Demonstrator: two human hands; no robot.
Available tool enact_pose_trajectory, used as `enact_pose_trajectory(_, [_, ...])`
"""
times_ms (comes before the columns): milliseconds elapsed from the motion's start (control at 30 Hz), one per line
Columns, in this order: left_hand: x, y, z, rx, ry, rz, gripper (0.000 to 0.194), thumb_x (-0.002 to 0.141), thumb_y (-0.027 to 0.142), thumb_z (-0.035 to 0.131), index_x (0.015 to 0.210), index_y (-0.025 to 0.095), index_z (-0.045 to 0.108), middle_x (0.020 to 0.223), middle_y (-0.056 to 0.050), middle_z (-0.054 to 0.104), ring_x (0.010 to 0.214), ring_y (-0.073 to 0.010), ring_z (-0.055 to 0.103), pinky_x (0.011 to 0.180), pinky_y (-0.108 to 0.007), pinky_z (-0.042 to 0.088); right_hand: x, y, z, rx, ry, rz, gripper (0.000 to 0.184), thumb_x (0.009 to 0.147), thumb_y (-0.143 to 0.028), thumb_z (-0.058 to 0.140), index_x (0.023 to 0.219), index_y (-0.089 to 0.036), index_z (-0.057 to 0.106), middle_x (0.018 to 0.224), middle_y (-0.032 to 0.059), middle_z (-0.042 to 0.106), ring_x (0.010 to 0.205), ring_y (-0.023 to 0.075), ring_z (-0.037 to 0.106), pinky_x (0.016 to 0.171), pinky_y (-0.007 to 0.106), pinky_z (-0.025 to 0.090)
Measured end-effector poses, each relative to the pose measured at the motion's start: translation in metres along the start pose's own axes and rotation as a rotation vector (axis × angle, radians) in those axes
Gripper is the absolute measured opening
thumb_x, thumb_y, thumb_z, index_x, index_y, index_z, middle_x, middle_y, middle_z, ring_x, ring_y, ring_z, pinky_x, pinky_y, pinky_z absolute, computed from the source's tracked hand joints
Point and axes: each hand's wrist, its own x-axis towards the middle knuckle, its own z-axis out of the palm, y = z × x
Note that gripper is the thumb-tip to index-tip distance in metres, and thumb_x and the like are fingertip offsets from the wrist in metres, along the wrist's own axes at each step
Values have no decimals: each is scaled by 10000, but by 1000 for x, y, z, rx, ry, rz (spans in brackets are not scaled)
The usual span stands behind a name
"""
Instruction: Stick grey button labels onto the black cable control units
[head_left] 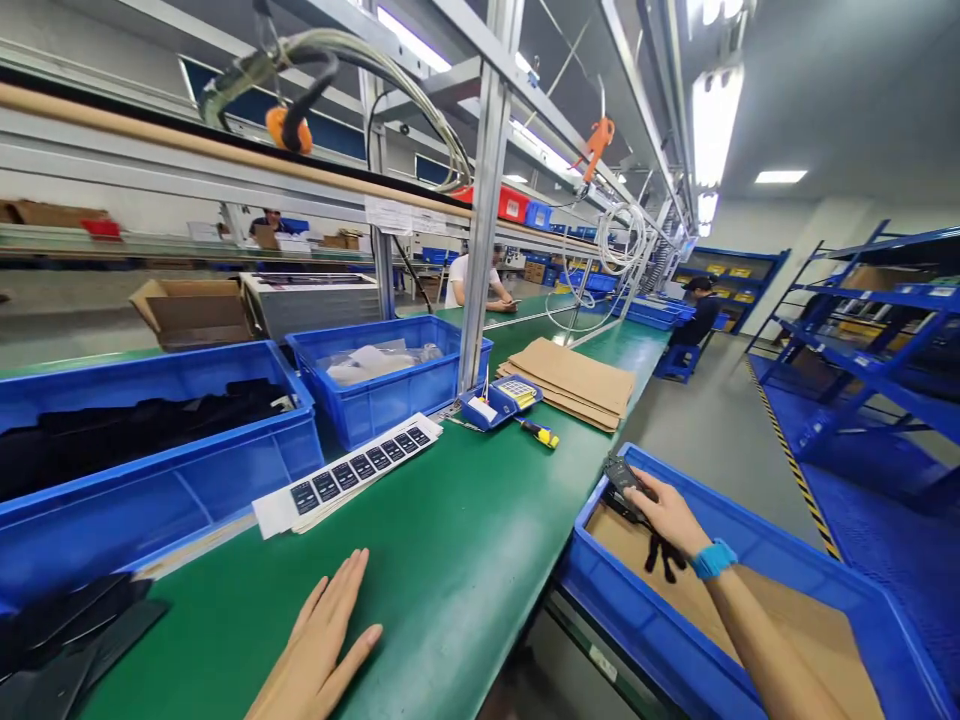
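Note:
My left hand [319, 640] lies over the green bench top [442, 560], its fingers stretched out and holding nothing. On the right, my right hand [670, 512] grips a small black electronic device [621, 476] at the near corner of a blue bin [757, 530]. Beneath that hand a dark bundle [663, 560], perhaps a cable, hangs over the cardboard [810, 625] lining the bin; whether it joins the device is hidden. Ahead of my left hand rests a strip of black printed labels [364, 470] on white sheets.
Blue bins with dark items [247, 480] and plastic bags [375, 395] line the bench's left side. Dark flat pieces [75, 635] lie at lower left. Farther along are a blue tape dispenser [499, 402], a yellow-handled screwdriver [541, 433] and cardboard sheets [570, 380]. A metal post [484, 220] rises behind.

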Motion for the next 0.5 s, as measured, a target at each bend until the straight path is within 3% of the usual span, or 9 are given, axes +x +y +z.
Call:
enact_pose_trajectory(100, [4, 1, -2, 161, 43, 93, 693, 954, 457, 360, 1502, 83, 160, 1453, -102, 331, 1311, -220, 401, 966, -444, 447, 17, 46, -1, -337, -2, 7, 629, 763, -264, 491, 1348, -33, 494, 1055, 205, 526, 976, 294, 485, 938, 479, 353])
enact_pose_trajectory(267, [8, -1, -3, 380, 67, 207, 711, 927, 518, 376, 1470, 72, 270, 1466, -106, 310, 1320, -236, 390, 922, -431, 496, 25, 103, 43, -645, -124, 4, 642, 726, -44, 456, 1361, -116, 514, 1184, 219, 518, 1115, 315, 482, 927, 444, 404])
enact_pose_trajectory(367, [6, -3, -1, 419, 61, 223, 714, 919, 519, 382, 1466, 71, 283, 1474, -113, 300, 1341, -239, 357, 924, -421, 503, 25, 130, 69, -695, -85, 52, 637, 827, -57, 406, 1458, -146, 385, 1392, 212, 374, 1296, 300, 375, 1051, 414, 327])
enact_pose_trajectory(500, [4, -3, 3, 409, 35, 227, 711, 914, 506, 390, 1474, 86, 266, 1485, -116, 286, 1374, -240, 299, 938, -423, 492, 29, 149, 93, -706, -19, 226, 593, 936, -166, 319, 1492, 10, 207, 1437, 334, 205, 1373, 360, 226, 1101, 465, 244])
